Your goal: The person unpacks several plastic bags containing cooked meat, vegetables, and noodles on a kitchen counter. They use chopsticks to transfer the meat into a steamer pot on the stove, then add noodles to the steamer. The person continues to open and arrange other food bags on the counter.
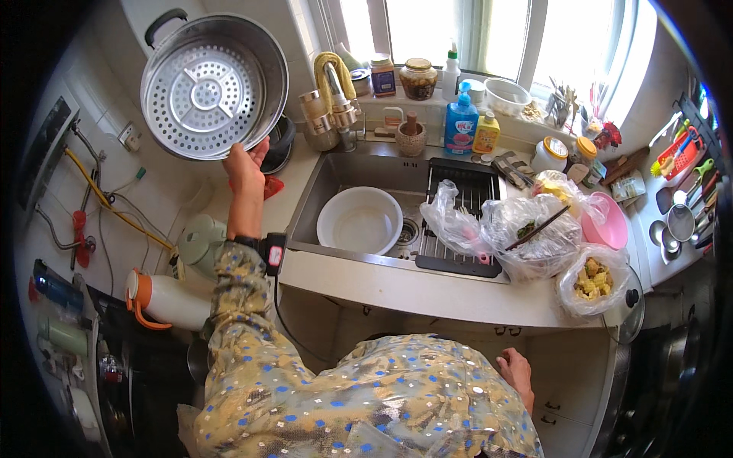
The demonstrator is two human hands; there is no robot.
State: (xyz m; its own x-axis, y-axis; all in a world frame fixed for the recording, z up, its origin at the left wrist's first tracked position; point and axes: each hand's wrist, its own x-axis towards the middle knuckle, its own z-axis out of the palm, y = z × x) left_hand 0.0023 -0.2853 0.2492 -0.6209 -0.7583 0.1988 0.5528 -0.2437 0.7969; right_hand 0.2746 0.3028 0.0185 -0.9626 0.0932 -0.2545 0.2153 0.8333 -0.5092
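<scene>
My left hand grips the lower rim of a metal steamer pot with a perforated bottom. The pot is raised at the upper left, tilted so that its inside faces me, and a black side handle sticks out at its top. Part of a dark pot on the counter shows behind my wrist. My right hand hangs low beside my body, in front of the cabinet. Its fingers are loosely curled and nothing shows in it. Before me a white basin sits in the steel sink.
A black drying rack spans the sink's right side, with plastic bags of food beside it. A faucet, a mortar and bottles line the back. At left are a thermos flask and a pale green kettle.
</scene>
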